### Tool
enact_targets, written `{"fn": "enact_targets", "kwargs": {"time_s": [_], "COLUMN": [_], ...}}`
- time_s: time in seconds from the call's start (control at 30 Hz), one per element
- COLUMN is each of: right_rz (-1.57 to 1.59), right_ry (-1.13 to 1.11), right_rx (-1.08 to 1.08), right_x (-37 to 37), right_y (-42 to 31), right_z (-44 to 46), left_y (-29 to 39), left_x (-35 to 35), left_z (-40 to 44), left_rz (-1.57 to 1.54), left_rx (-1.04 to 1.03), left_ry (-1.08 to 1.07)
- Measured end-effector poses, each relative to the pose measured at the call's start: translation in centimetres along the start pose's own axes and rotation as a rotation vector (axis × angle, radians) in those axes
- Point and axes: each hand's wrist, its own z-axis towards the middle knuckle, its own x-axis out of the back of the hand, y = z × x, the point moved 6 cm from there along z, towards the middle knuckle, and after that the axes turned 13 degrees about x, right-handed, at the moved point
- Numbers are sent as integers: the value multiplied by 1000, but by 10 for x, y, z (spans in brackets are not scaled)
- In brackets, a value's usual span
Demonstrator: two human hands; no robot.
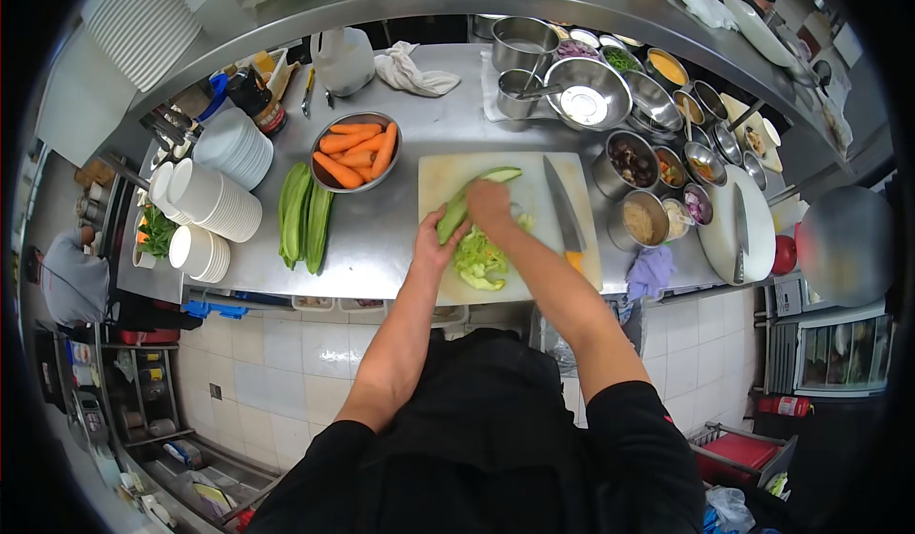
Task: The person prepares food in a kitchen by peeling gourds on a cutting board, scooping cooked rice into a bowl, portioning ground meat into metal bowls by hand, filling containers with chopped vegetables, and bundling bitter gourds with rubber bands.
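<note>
A long green vegetable (454,215) lies slantwise over the white cutting board (438,174), with my left hand (439,238) wrapped round its lower end. My right hand (489,205) is closed over its middle; whatever tool it may hold is hidden. Pale green peelings (480,259) are heaped on the board just below my hands. To the right, a large knife (564,206) rests on the board, its yellow handle towards me. Left of the board stand a steel bowl of carrots (357,155) and several long green vegetables (307,217) side by side on the steel table.
Stacked white bowls (217,200) stand at the left. Steel pots and bowls of ingredients (624,164) crowd the right, beside a white plate with a knife (739,224). A purple cloth (651,271) lies at the front edge. A steel shelf (400,5) spans the back. Another person (74,277) is at far left.
</note>
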Motion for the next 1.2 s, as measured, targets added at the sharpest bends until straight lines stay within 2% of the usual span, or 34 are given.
{"fn": "enact_targets", "kwargs": {"time_s": [0.03, 0.07, 0.1, 0.17, 0.23, 0.3, 0.4, 0.5, 0.6, 0.7, 0.8, 0.9, 0.97, 1.07, 1.17, 1.2], "right_rz": [-41, -83, -123, -108, -34, 102, 17, -112, 86, 76, 142, 124, 68, 47, 135, 152], "right_ry": [-95, -18, 55, 32, 22, 19, -17, 25, -98, 74, -47, -8, 140, -73, -114, -61], "right_rx": [90, 113, 139, 101, 60, 12, -123, 14, 5, 5, -225, -90, -48, 57, 0, 7], "right_x": [-6, -6, -7, 31, 41, 28, -10, -26, 3, 26, 17, 0, 0, 6, 6, 14], "right_y": [-22, -54, -83, -99, -83, -34, 10, -55, -70, -48, 9, -11, -56, -95, -71, -51], "right_z": [2, -2, -12, -35, -40, -23, 9, -18, -43, -42, -19, -15, -19, -28, -34, -36], "left_y": [0, -1, -5, -3, -1, -5, -4, -6, -7, -6, -3, -4, -3, 5, -5, -3], "left_x": [14, 24, 22, 5, -2, 0, 6, 19, 10, 9, 13, 8, 3, 1, -6, -6], "left_z": [12, 18, 14, -2, -5, -10, -3, 10, 2, 7, 6, 13, 5, -1, -1, 0], "left_rz": [-6, -16, 27, 123, 72, 43, 49, 67, 70, 68, 81, 62, 43, 372, 81, 86], "left_rx": [-21, -41, -19, 9, 14, 5, -39, -16, 46, 33, 2, 45, 92, 0, 201, 164], "left_ry": [57, 114, 54, -75, -9, 48, 96, 121, 109, 105, 108, 83, 91, -48, 23, 33]}}
